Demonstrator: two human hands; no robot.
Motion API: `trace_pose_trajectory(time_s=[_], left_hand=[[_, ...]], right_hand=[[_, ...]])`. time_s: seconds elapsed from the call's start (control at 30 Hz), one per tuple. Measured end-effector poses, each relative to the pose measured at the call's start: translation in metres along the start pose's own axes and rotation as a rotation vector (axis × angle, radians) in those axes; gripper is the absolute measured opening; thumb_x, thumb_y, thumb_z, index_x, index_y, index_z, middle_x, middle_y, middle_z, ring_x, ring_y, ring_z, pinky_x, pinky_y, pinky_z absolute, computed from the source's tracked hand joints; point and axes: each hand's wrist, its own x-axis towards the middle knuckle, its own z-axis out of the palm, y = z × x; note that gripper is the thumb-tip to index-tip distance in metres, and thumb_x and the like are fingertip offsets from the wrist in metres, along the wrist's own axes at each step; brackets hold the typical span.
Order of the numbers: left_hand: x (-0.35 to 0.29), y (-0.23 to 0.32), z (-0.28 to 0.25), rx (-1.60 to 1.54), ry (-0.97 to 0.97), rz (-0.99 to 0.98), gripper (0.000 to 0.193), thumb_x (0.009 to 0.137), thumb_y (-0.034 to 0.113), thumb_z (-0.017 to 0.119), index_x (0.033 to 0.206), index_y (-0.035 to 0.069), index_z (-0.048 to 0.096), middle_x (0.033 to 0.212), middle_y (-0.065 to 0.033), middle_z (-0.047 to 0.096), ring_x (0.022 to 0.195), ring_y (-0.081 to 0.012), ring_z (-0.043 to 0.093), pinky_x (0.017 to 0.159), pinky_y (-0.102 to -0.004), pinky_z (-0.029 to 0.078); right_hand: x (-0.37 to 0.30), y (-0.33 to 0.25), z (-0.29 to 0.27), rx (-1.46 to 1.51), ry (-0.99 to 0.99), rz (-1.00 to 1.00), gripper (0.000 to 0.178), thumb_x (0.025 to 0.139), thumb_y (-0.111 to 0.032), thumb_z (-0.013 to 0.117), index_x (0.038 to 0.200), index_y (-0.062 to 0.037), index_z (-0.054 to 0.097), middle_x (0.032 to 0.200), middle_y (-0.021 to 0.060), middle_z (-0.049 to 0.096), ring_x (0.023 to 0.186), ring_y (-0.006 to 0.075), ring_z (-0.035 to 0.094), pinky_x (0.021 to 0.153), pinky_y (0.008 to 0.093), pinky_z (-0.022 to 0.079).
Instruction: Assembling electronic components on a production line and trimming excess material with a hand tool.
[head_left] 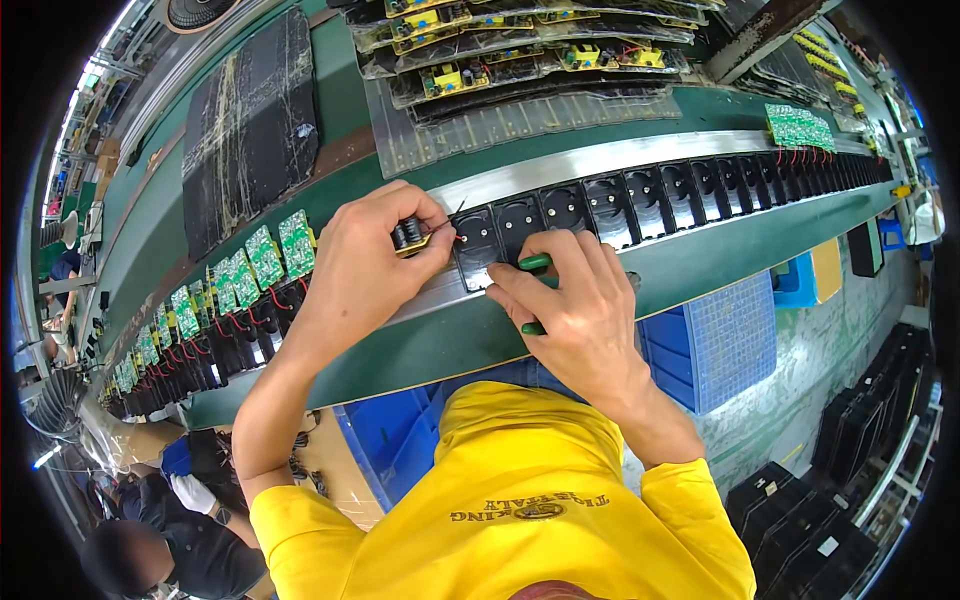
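Pinched in my left hand (375,255) is a small circuit board (411,238) with dark cylindrical parts, and a thin wire runs from it toward the right. My right hand (580,300) is closed around pliers (536,263) with green handles; the jaws are mostly hidden by my fingers. Both hands are over a row of black plastic housings (607,200), open side up, set along a metal rail (500,184). The nearest housing (477,240) lies between my hands, just right of the board.
Green boards (265,256) with red wires stand on housings to the left; another group (800,127) is at the far right. Stacked trays (530,75) of yellow-topped boards sit behind the rail. Blue crates (730,340) are below the bench. A co-worker (170,540) is at lower left.
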Motion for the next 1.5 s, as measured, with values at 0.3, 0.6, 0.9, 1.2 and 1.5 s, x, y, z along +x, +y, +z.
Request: trace_pose_trajectory(time_s=[0.3, 0.6, 0.9, 1.2, 1.5], left_hand=[[0.0002, -0.0006, 0.0007, 0.037, -0.005, -0.002, 0.010, 0.090, 0.004, 0.084, 0.095, 0.001, 0.076, 0.094, -0.0048, 0.080, 0.078, -0.0272, 0.070, 0.076, -0.0377, 0.056], [0.0011, -0.0010, 0.0032, 0.078, -0.010, 0.023, 0.011, 0.090, 0.006, 0.084, 0.095, 0.002, 0.076, 0.095, -0.0042, 0.080, 0.078, -0.0280, 0.071, 0.076, -0.0385, 0.057], [0.0013, -0.0009, 0.0023, 0.097, -0.017, 0.023, 0.010, 0.089, 0.006, 0.085, 0.094, 0.003, 0.076, 0.094, -0.0040, 0.080, 0.077, -0.0278, 0.071, 0.075, -0.0387, 0.057], [0.0000, 0.0030, -0.0027, 0.088, 0.004, 0.029, 0.010, 0.089, 0.005, 0.085, 0.093, 0.002, 0.076, 0.093, -0.0041, 0.080, 0.077, -0.0275, 0.071, 0.075, -0.0389, 0.057], [0.0013, -0.0016, 0.0007, 0.105, -0.027, 0.035, 0.008, 0.093, 0.002, 0.083, 0.095, 0.000, 0.075, 0.092, -0.0035, 0.076, 0.075, -0.0178, 0.059, 0.070, -0.0309, 0.047]], right_hand=[[-0.0009, 0.0025, -0.0004, 0.002, -0.007, -0.003, 0.018, 0.089, -0.017, 0.095, 0.107, -0.0146, 0.090, 0.115, 0.0012, 0.066, 0.093, 0.0216, 0.060, 0.085, 0.0381, 0.053], [0.0013, 0.0008, -0.0025, 0.016, -0.009, 0.006, 0.019, 0.089, -0.017, 0.095, 0.107, -0.0143, 0.091, 0.116, 0.0011, 0.066, 0.093, 0.0217, 0.061, 0.087, 0.0380, 0.054], [0.0017, 0.0004, -0.0024, 0.016, -0.015, 0.008, 0.018, 0.089, -0.017, 0.095, 0.107, -0.0140, 0.091, 0.116, 0.0015, 0.066, 0.093, 0.0220, 0.061, 0.086, 0.0382, 0.054], [0.0007, -0.0001, -0.0014, 0.025, -0.015, 0.028, 0.018, 0.090, -0.016, 0.095, 0.107, -0.0139, 0.091, 0.116, 0.0015, 0.066, 0.092, 0.0217, 0.060, 0.085, 0.0377, 0.054], [-0.0005, 0.0017, 0.0009, 0.017, -0.013, 0.017, 0.017, 0.089, -0.017, 0.096, 0.105, -0.0139, 0.091, 0.116, 0.0018, 0.066, 0.091, 0.0215, 0.060, 0.084, 0.0369, 0.054]])
